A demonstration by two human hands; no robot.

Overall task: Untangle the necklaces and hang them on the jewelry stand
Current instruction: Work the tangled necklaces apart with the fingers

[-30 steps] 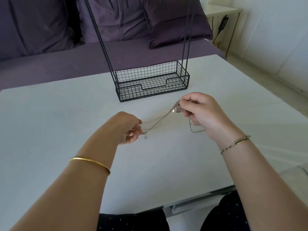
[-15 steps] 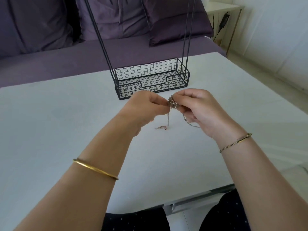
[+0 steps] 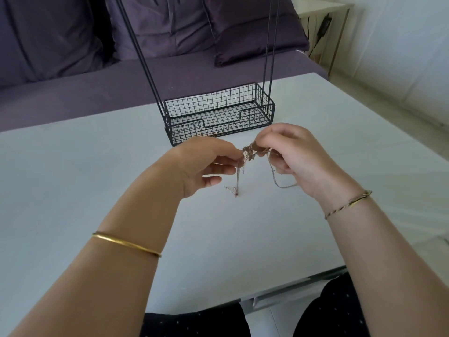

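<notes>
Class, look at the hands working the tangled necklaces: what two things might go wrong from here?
The left hand and right hand pinch the knot from either side; pulling apart could tighten it or snap a thin chain. The loose ends dangling onto the table may loop back in.

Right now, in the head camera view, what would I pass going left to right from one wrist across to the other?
gold bangle → left hand → tangled necklaces, pinched by both hands → right hand → braided bracelet
</notes>
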